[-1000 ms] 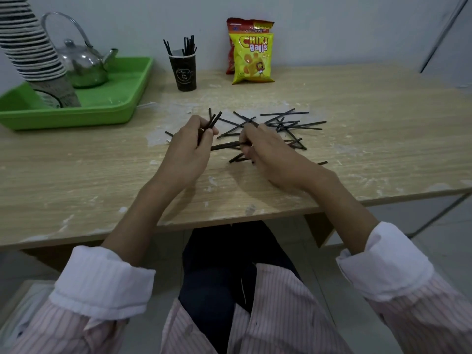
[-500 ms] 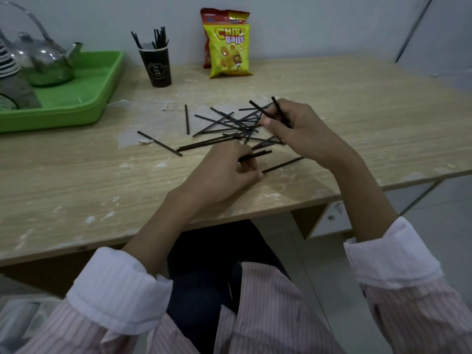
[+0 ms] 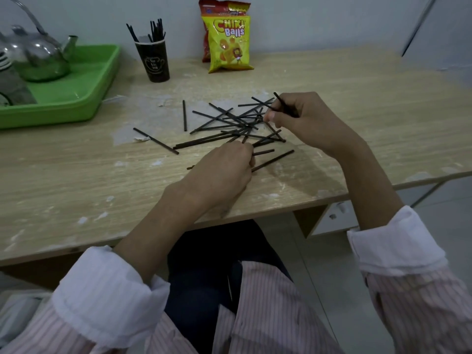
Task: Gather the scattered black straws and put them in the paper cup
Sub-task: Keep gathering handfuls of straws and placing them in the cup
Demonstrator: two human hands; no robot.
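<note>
One pale wood-grain worktop (image 3: pixel 370 103), blotched with white smears, carries everything. Near its middle lies a tangle of scattered thin black straws (image 3: pixel 217 121), roughly twenty, crossing too thickly for an exact count. Two more lie clear of the tangle on its left: one straight straw (image 3: pixel 184 115) pointing away from the person, and one slanted straw (image 3: pixel 155 141) nearer the front edge.

The right hand (image 3: pixel 309 118) hovers at the tangle's far right side, its grip clamped on one raised straw (image 3: pixel 282 102), pinched between thumb and fingers, with the tip standing up and leftward. The left hand (image 3: pixel 224 169) sits at the tangle's near edge, fingers curled, its grip closed round one low straw (image 3: pixel 265 152) whose two ends poke out on either side of the hand. One long straw (image 3: pixel 274 160) lies flat just right of that hand.

At the back, well apart from the tangle, one black paper cup (image 3: pixel 153 62) stands upright with about eight stowed straws (image 3: pixel 155 29) leaning in it. Left of the cup sits one green plastic tray (image 3: pixel 84 80) bearing one shiny steel kettle (image 3: pixel 38 57). Right of the cup, two snack bags stand against the wall: one yellow snack bag (image 3: pixel 228 44) in front, one red snack bag (image 3: pixel 222 6) touching it behind
</note>
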